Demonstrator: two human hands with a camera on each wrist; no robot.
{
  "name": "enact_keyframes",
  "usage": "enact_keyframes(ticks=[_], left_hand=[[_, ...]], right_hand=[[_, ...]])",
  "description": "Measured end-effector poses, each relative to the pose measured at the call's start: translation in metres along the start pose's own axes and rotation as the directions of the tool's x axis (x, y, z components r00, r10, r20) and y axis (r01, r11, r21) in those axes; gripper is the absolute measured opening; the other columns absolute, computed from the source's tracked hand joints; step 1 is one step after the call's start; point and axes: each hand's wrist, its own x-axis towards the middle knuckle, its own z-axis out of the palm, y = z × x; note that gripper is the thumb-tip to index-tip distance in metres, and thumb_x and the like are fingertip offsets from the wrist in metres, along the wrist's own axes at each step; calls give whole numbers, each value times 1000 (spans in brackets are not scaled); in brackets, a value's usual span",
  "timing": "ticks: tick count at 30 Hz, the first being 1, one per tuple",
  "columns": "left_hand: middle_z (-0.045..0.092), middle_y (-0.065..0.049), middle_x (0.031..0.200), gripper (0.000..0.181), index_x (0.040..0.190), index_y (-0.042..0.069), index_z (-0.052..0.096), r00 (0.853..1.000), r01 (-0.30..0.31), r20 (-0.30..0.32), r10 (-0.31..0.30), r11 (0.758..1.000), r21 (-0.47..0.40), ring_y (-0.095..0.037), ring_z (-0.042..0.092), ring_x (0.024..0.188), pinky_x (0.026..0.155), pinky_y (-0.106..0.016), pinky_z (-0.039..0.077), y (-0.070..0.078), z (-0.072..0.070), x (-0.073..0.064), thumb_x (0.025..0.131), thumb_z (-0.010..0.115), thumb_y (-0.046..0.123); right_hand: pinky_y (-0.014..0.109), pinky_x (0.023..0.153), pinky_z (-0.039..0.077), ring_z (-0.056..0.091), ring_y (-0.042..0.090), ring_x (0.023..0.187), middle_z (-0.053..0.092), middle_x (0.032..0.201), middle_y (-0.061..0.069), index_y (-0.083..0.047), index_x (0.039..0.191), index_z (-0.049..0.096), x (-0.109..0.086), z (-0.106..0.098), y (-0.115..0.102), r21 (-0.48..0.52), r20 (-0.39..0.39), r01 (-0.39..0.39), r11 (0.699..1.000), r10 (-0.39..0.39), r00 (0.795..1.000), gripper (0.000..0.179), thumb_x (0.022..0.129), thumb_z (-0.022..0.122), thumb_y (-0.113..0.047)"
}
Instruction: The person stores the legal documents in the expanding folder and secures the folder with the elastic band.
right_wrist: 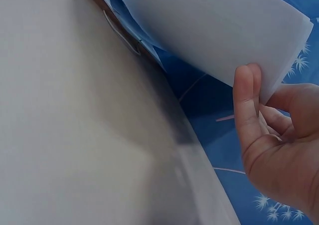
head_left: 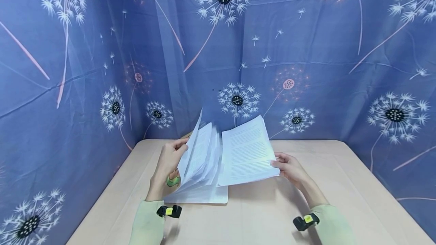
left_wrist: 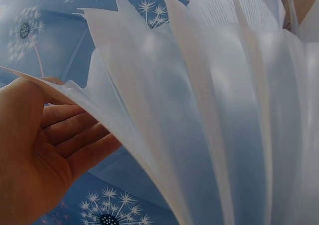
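Note:
A folder of translucent plastic sleeves (left_wrist: 149, 85) stands partly open on the table, its leaves fanned upright. My left hand (head_left: 169, 158) pinches the edge of its leftmost leaves; in the left wrist view the left hand (left_wrist: 55, 150) has its fingers behind that edge. Below the wrist shows a piece of the folder's cover (head_left: 173, 179) with a green figure. My right hand (head_left: 289, 167) pinches the right edge of a few printed sheets (head_left: 248, 154), tilted above the table beside the folder. In the right wrist view, the right hand (right_wrist: 279, 135) grips the sheets' corner, their underside (right_wrist: 214, 30) visible.
A pale table (head_left: 259, 218) lies under everything, its back edge near a blue curtain (head_left: 306, 41) with dandelion prints. The curtain also runs along the left and right sides. Each wrist wears a small black camera, the left one (head_left: 169, 211) close to the folder's lower edge.

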Motion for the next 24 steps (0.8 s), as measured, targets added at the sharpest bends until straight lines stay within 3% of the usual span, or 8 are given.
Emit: enact_keyframes(ticks=[3,8,11,18,24], left_hand=[[72,-8,119,32,124,13,71,1000,9,2,-9,1000,2,-20,66,98,86,-38,51,1,0,0,97,57,20],[73,-8,116,32,124,14,71,1000,15,4,-15,1000,9,-15,58,76,78,-33,47,0,0,0,97,56,21],[74,-8,113,32,124,14,71,1000,11,3,-11,1000,11,-16,56,73,77,-33,46,0,0,0,97,56,21],[73,-8,115,32,125,12,71,1000,12,4,-12,1000,9,-20,67,101,89,-42,53,1,-1,0,97,57,21],[73,-9,117,33,125,13,70,1000,18,8,-18,1000,5,-22,67,105,91,-45,52,2,-1,0,97,56,22]], right_hand=[[24,74,58,68,7,81,66,94,-1,19,143,30,0,1,0,-6,-2,-3,1000,3,1000,59,97,58,-3],[23,72,57,68,7,80,66,94,0,18,144,31,0,1,1,-21,-17,-12,1000,12,1000,58,97,58,-4],[22,68,57,68,7,77,65,93,0,18,143,32,0,0,3,-36,-27,-19,999,18,999,58,97,58,-4],[22,64,56,67,6,73,64,92,0,19,142,32,-1,3,4,-33,-14,-19,999,19,1000,56,97,56,-3],[26,66,58,67,8,74,66,94,3,20,142,32,1,6,-2,-17,7,-9,1000,9,1000,56,97,57,-3]])
